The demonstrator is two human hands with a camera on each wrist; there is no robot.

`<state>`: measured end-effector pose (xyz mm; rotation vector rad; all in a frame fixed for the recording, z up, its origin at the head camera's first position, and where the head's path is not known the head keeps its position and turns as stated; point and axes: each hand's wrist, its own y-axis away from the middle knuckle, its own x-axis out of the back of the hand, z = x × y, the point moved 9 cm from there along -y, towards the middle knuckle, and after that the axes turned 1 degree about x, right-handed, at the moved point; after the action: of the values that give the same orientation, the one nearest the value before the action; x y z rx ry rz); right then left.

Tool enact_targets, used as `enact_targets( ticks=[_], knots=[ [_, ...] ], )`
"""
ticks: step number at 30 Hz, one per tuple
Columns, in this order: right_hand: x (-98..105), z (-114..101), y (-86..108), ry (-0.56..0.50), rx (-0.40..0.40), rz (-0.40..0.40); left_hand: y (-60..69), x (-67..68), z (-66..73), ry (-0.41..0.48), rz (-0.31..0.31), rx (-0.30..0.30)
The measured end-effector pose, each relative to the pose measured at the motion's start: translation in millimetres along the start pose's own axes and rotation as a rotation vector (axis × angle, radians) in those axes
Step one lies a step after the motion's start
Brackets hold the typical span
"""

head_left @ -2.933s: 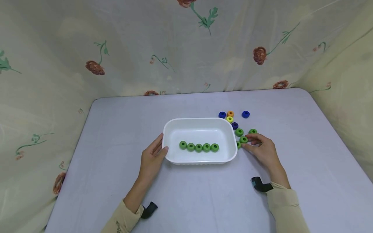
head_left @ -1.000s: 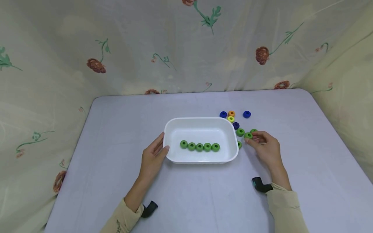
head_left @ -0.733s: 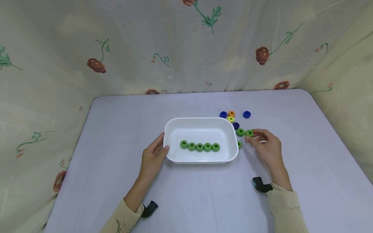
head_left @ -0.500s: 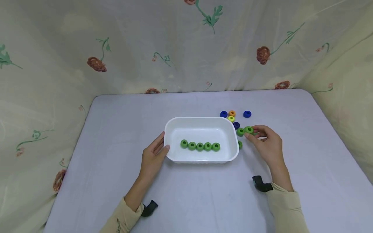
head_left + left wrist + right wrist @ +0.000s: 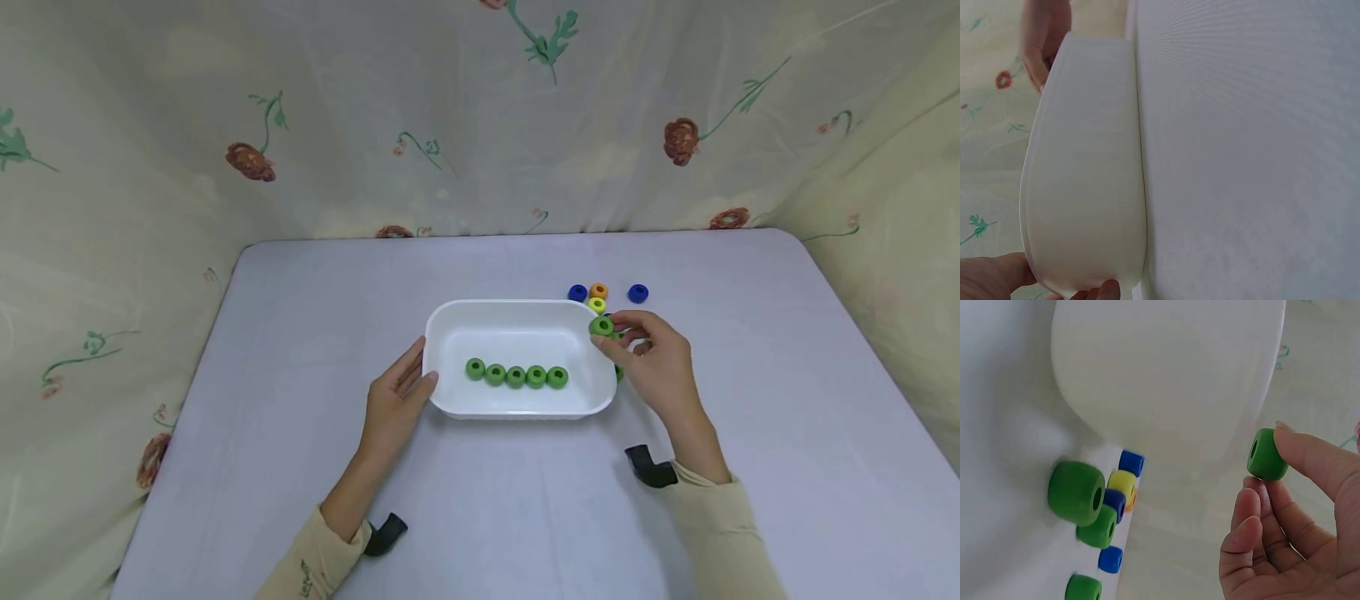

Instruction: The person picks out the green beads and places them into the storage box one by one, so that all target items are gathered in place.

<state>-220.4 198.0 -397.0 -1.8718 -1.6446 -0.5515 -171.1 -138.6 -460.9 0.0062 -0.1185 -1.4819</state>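
Observation:
In the head view, a white plastic tray lies on the table with several green beads in a row along its floor. My left hand holds the tray's left end, thumb at the rim and fingers against the outer wall. Between thumb and fingertips, my right hand pinches a green bead, raised at the tray's far right corner. Beneath that hand, other green beads stand on the table beside the tray, partly hidden in the head view.
Behind the tray's right corner are blue beads, an orange bead and a yellow bead. White cloth covers the table. A flowered curtain rises along its back and sides.
My right hand has picked up a green bead from the table and carried it left to the tray's rim. My left hand keeps its hold on the tray.

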Motion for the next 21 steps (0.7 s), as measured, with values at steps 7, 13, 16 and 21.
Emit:
enact_targets(
  ticks=[7,13,16,21],
  knots=[
    [-17,-12,-2.2,0.019,0.056,-0.054,-1.7,-0.1,-2.7,0.002,0.002,0.006],
    [-34,-17,-4.1,0.025,0.081,-0.106,-2.2,0.2,-3.9,0.005,0.006,0.016],
    [-44,-19,-3.9,0.026,0.084,-0.14,-2.1,0.4,-3.8,0.005,0.01,0.022],
    [-57,-25,-3.7,0.034,0.109,-0.19,-1.5,0.1,-2.3,-0.001,0.013,0.023]
  ],
)
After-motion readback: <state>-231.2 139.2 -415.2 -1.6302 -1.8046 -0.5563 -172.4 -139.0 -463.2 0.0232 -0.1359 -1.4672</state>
